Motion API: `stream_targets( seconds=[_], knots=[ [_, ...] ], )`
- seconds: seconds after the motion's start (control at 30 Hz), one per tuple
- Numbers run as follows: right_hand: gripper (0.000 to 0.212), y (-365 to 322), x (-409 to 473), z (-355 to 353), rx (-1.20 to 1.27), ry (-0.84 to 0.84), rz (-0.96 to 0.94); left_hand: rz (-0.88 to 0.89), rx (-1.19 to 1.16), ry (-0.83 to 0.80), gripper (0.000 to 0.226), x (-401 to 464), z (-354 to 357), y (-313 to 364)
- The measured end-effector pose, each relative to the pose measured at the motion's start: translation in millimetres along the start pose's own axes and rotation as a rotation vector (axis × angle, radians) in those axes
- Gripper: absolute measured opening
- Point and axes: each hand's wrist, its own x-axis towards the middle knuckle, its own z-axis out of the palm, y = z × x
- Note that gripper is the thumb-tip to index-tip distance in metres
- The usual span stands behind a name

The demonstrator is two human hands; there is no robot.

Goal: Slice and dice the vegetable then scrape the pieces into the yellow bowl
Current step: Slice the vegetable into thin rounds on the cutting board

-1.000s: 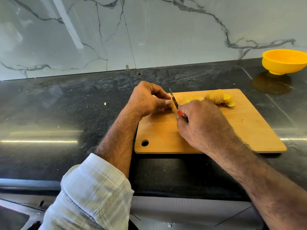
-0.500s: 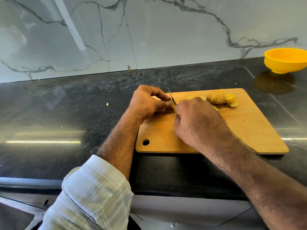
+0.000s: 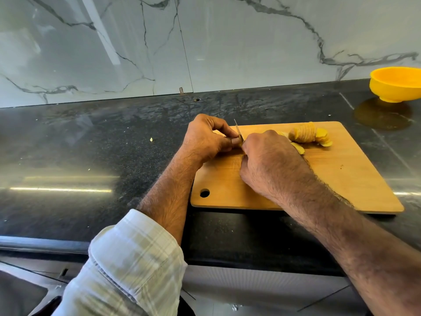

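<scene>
Wooden rectangular cutting board (image 3: 355, 176), with round hanging hole at near-left corner, flat on polished black stone countertop (image 3: 91, 142). Left hand (image 3: 205, 140) at board's far-left part, fingers curled tight, thumb and fingertips pinched on small piece of vegetable almost wholly hidden beneath; only sliver of yellow visible by thumb, so exact shape impossible to tell. Right hand (image 3: 271, 165) just beside, knuckles toward camera, wrapped round handle of thin steel-bladed knife (image 3: 238, 132); handle itself hidden inside fist. Blade tilted up and away, tip pointing toward wall, lower edge down against left thumb tip. Behind right hand, on board's far middle, fanned row of pale yellow round vegetable slices (image 3: 307, 134) leaning one on another, with few loose slices lying flat at right end and another partly visible at edge of right hand. Bright yellow plastic bowl (image 3: 396, 84) upright at far right of countertop, well apart from board, partly cut off by frame edge, reflected in stone below. Tiny pale scrap (image 3: 151, 139) on countertop left of board. White grey-veined marble backsplash (image 3: 227, 42) behind. Pale checked rolled-up shirt sleeve (image 3: 134, 261) on left forearm; right forearm bare.
</scene>
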Motion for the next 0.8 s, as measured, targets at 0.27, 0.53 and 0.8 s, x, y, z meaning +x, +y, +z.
stream_targets(
  seconds=[0.27,0.53,0.8],
  knots=[
    [0.03,-2,10,0,-0.048,-0.01,-0.026,0.015,0.004,-0.008,0.012,5,-2,-7],
    [0.033,-3,-7,-8,-0.07,-0.012,-0.041,0.03,0.0,-0.007,0.011,3,-2,-7],
    [0.039,-3,-8,-9,0.019,0.037,-0.036,0.034,0.004,-0.016,0.01,2,-2,-6]
  ],
)
